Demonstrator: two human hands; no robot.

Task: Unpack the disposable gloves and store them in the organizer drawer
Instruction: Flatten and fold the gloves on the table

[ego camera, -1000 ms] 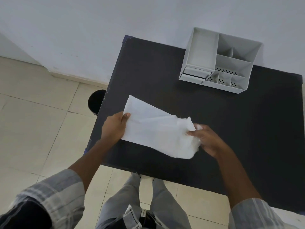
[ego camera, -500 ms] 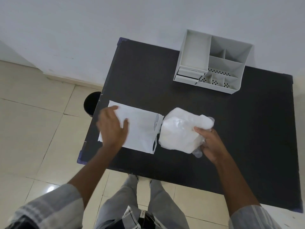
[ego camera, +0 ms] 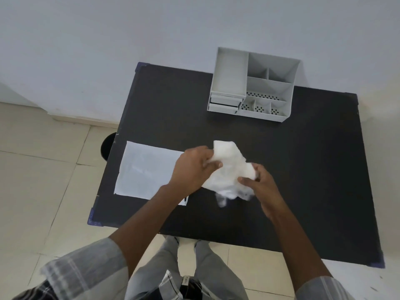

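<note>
**Soft Glove Bundle Gripped in Both Hands, Clear of Its Packet**

The fingers of the left hand were curled and pinched into the upper left side of the crumpled bundle of thin, translucent white plastic gloves, with the thumb pressed against the film. The fingers of the right hand were closed on the bundle's lower right side, thumb tucked under. The bundle was held just above the matte black rectangular table, near its middle, with a loose wisp hanging from its near edge.

The gloves were judged to be very light, limp and slippery, likely to spring open or shed single pieces unless squeezed as one wad; a whole-hand grasp around the middle was judged safer than a pinch at an edge.

Just to the left, the flat white paper packet lay on the table, partly covered by the left wrist. Far and to the right stood the grey plastic compartmented desk organizer, its two small drawers at the front left appearing shut.

No brand, label or legible writing could be made out on any item.
</note>
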